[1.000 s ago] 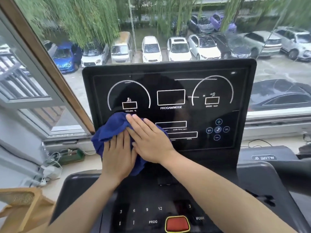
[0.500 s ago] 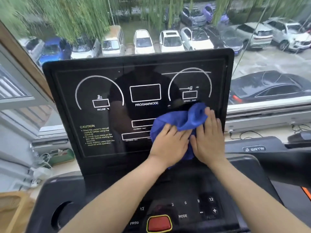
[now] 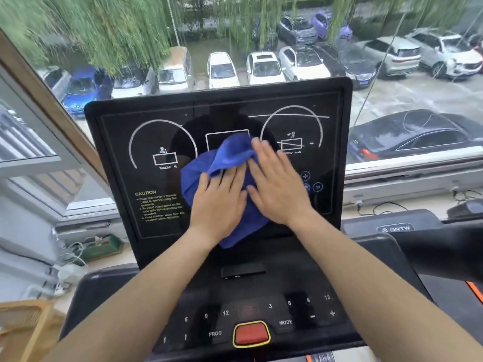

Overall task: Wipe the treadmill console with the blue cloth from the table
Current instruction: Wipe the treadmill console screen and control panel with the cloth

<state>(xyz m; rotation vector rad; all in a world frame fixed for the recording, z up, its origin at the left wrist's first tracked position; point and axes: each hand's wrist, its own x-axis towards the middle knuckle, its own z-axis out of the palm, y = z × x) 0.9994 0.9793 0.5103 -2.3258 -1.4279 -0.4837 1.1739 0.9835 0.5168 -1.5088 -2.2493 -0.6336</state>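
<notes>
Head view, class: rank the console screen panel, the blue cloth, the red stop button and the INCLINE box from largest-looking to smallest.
1. console screen panel
2. blue cloth, partly hidden by both hands
3. red stop button, though it sits nearer the camera
4. INCLINE box

Readable text on the treadmill console [image 3: 146, 131] and the machine beside it

The screen shows "INCLINE %" and a yellow "CAUTION" heading, the small lines under it too blurred; the lower panel [image 3: 350, 278] has "PROG", "MODE", 3, 6, 9, 12; the neighbouring machine [image 3: 396, 228] perhaps reads "BRTW".

Parked cars [image 3: 264, 67] outside, cables [image 3: 70, 257] on sill
</notes>
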